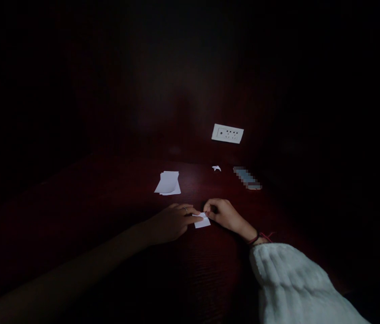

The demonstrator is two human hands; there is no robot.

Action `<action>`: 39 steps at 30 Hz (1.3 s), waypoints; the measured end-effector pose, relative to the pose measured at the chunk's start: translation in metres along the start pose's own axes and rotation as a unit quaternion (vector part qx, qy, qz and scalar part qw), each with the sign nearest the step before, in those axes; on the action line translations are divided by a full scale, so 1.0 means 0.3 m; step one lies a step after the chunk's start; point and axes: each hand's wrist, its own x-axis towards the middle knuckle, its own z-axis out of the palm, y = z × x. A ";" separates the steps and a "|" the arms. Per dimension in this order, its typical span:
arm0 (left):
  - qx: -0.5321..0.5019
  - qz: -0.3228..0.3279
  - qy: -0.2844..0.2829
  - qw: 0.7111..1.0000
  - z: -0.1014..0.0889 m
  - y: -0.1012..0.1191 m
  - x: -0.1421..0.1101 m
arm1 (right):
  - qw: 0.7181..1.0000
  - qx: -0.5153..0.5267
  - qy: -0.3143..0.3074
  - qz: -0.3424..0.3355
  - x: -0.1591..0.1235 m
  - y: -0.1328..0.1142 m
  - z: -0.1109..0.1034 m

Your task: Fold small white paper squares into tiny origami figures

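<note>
A small folded piece of white paper (pixel 202 223) lies on the dark red table between my hands. My left hand (pixel 172 222), with a ring on one finger, reaches in from the left; its stretched fingers rest on the paper's left and upper part. At the paper's upper right corner, my right hand (pixel 225 215) bends its thumb and forefinger together in a pinch on the edge. A dark and red cord circles the right wrist above a white knitted sleeve.
A few loose sheets of white paper (pixel 168 183) lie stacked beyond my left hand. Farther back is a small folded white paper piece (pixel 216 168), with a blurred-out phone (pixel 247 178) to its right. A white wall socket (pixel 228 133) sits behind them. The surroundings are very dark.
</note>
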 end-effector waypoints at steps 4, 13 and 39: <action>0.009 -0.012 0.005 1.000 0.000 0.005 0.002 | 0.993 -0.068 -0.025 -0.089 -0.006 -0.003 -0.025; -0.001 0.021 -0.004 1.000 0.002 -0.050 -0.006 | 0.965 -0.132 -0.139 -0.180 -0.016 -0.018 -0.066; -0.015 0.041 0.030 0.999 0.000 -0.048 -0.011 | 0.975 -0.127 -0.111 -0.147 -0.019 -0.007 -0.073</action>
